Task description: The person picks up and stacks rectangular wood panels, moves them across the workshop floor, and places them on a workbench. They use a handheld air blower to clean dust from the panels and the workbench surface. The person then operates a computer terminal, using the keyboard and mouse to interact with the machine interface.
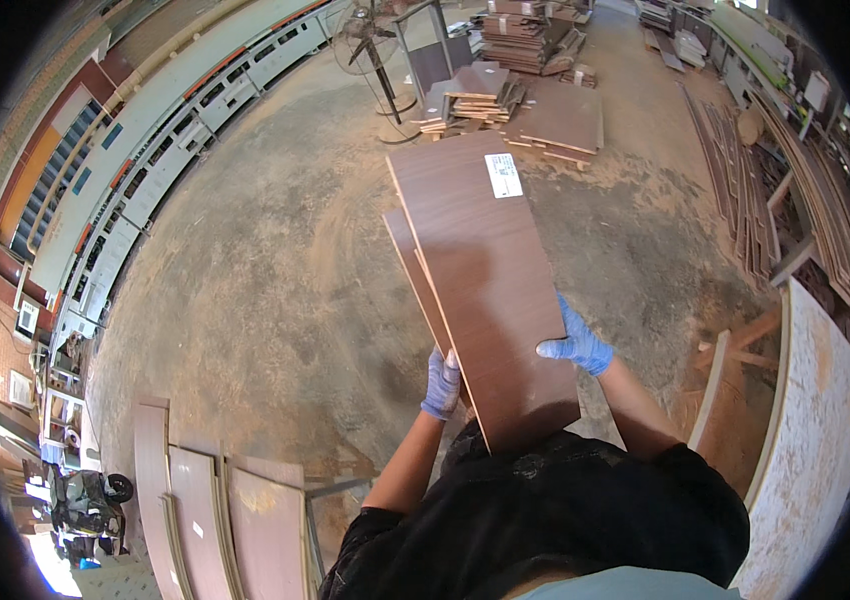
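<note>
Two brown wooden boards lie one over the other in front of my body, held in both gloved hands. The upper board (490, 300) is long, with a white label (503, 175) near its far right corner. Beneath it, a second board (417, 270) sticks out on the left. My left hand (442, 385), in a blue glove, grips the boards' left edges near the close end. On the right edge, my right hand (577, 340) is closed with its thumb on the upper board's face; its fingers are partly hidden below.
Stacks of brown boards (555, 115) stand on the floor ahead, beside a pedestal fan (380, 70). More long boards (735, 190) lie along the right. Several panels (200, 510) lean at the lower left. A large pale panel (815, 430) stands close on my right. A long machine (165, 165) runs along the left.
</note>
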Motion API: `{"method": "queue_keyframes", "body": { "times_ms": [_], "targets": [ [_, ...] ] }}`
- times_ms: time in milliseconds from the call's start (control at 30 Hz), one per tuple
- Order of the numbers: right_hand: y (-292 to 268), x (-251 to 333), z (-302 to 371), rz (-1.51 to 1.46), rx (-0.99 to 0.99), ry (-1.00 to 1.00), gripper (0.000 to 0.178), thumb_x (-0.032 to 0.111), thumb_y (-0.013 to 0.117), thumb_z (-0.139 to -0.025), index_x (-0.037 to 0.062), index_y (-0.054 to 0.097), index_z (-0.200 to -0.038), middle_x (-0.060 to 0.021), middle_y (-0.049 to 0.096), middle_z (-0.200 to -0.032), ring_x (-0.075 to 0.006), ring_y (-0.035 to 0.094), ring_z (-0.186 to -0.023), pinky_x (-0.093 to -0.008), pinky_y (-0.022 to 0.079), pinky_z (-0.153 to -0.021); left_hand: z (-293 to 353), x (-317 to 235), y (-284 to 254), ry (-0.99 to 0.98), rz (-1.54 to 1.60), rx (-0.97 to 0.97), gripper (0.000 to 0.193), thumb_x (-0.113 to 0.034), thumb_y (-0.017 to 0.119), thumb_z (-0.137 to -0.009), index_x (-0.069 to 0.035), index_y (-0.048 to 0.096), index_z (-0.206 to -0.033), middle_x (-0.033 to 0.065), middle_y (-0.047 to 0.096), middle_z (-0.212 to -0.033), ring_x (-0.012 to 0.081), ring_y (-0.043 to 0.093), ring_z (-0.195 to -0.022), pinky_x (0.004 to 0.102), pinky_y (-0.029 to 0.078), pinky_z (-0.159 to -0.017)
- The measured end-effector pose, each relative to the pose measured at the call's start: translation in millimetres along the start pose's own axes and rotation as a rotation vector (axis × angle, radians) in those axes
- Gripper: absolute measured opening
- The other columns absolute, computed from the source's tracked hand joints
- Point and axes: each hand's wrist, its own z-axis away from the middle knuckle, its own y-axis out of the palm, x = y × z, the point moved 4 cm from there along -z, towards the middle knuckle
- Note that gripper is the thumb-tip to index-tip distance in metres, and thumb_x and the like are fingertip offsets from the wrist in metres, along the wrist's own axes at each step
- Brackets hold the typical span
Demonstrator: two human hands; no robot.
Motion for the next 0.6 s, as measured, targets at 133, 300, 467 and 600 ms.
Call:
{"method": "queue_keyframes", "body": {
  "times_ms": [133,300,467,600],
  "targets": [
    [-13.3,-20.5,-83.0,-0.054,-0.151,0.039,0.109,0.033,0.078,-0.066,0.0017,0.011,-0.147,-0.0138,0.025,-0.148,-0.0236,0.023,-0.136,-0.0376,0.018,-0.111,-93.5,-44.8,-1.1,0.114,0.091,-0.093,0.063,-0.042,0.048,-0.093,-0.008,0.024,-0.14,0.0088,0.037,-0.138,0.019,0.043,-0.119,0.0351,0.039,-0.098],
    [-54.2,-63.5,-188.1,-0.099,-0.269,0.108,0.103,0.032,0.078,-0.068,0.0018,0.017,-0.146,-0.0128,0.032,-0.144,-0.0221,0.028,-0.133,-0.0362,0.023,-0.109,-235.1,-11.9,-43.3,0.045,0.16,0.064,0.087,-0.028,0.062,-0.088,-0.008,0.002,-0.148,0.0121,0.019,-0.148,0.0213,0.03,-0.13,0.035,0.029,-0.107],
    [-127.8,-116.5,-325.4,-0.035,-0.351,0.11,0.096,0.025,0.077,-0.07,0.0026,0.02,-0.145,-0.0113,0.037,-0.14,-0.0219,0.033,-0.13,-0.0361,0.027,-0.107,-396.6,-25.5,-53.6,0.04,-0.049,0.179,0.093,-0.015,0.068,-0.083,-0.008,0.0,-0.147,0.0128,0.026,-0.144,0.0212,0.033,-0.128,0.0347,0.034,-0.104],
    [-178.6,-137.5,-453.5,0.021,-0.25,0.076,0.092,0.02,0.076,-0.072,0.0029,0.021,-0.144,-0.0107,0.039,-0.139,-0.0227,0.036,-0.128,-0.0364,0.03,-0.106,-508.5,-38.0,-67.4,-0.053,0.125,0.071,0.094,-0.01,0.068,-0.081,-0.007,-0.001,-0.146,0.0153,0.033,-0.14,0.0242,0.043,-0.12,0.0362,0.043,-0.096]
  ]
}}
